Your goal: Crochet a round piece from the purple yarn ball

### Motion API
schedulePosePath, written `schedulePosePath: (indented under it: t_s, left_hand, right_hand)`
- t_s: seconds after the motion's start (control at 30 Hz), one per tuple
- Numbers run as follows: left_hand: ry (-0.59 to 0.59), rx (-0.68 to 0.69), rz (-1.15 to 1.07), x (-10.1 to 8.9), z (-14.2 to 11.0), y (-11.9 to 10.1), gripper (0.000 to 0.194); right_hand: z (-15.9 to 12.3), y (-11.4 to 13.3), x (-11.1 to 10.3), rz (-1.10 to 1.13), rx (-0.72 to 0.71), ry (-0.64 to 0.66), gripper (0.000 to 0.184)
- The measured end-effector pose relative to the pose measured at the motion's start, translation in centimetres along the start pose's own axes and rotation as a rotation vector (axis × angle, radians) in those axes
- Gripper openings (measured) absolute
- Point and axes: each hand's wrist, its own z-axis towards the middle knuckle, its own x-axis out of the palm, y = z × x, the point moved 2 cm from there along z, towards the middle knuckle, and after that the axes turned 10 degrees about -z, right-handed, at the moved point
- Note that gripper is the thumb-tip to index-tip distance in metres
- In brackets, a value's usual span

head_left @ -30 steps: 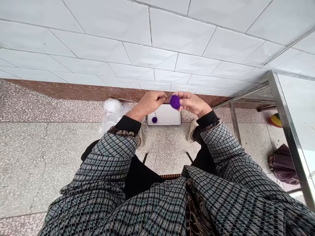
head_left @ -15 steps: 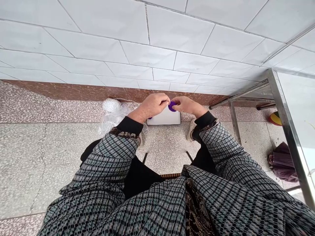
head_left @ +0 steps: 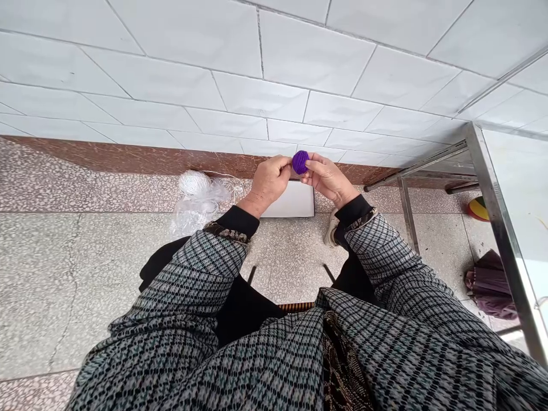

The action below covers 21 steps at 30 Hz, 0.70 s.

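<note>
A small ball of purple yarn [head_left: 300,162] is pinched between the thumb and fingers of my right hand [head_left: 324,176], its wound strands facing up. Close against the ball's left side, my left hand [head_left: 271,179] is closed, thumb pressed to the fingers. What those fingers hold is too small to make out. Below both hands, a shallow white tray or box lid [head_left: 295,201] lies on the floor, partly covered by my left hand and wrist.
A ball of white yarn [head_left: 193,184] and clear plastic bags [head_left: 192,214] lie on the floor at the left. The tiled wall [head_left: 286,97] rises just beyond my hands. A metal-framed table [head_left: 492,200] stands at the right, with a folded purple umbrella [head_left: 492,285] near it.
Both hands have risen towards the wall. My right hand has turned, so the purple yarn ball now shows almost whole. My left hand has shifted slightly right.
</note>
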Motion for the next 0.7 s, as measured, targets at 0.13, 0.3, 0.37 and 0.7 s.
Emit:
schedulePosePath:
  t_s: [0.13,0.3,0.37,0.7]
  left_hand:
    - [0.077,0.015,0.037,0.1,0.0,0.1,0.013]
    - [0.061,-0.104,-0.081,0.3,0.2,0.3,0.024]
    - [0.053,-0.102,-0.11,0.2,0.3,0.3,0.024]
    - [0.182,-0.05,0.041,0.8,-0.2,-0.2,0.034]
  right_hand:
    - [0.5,-0.6,0.2,-0.124,-0.087,-0.139,0.04]
    - [0.0,0.1,0.7,-0.279,-0.073,-0.117,0.036]
    - [-0.3,0.4,0.8,-0.286,-0.067,-0.111,0.035]
    - [-0.1,1.0,0.2,-0.407,-0.104,-0.235,0.033]
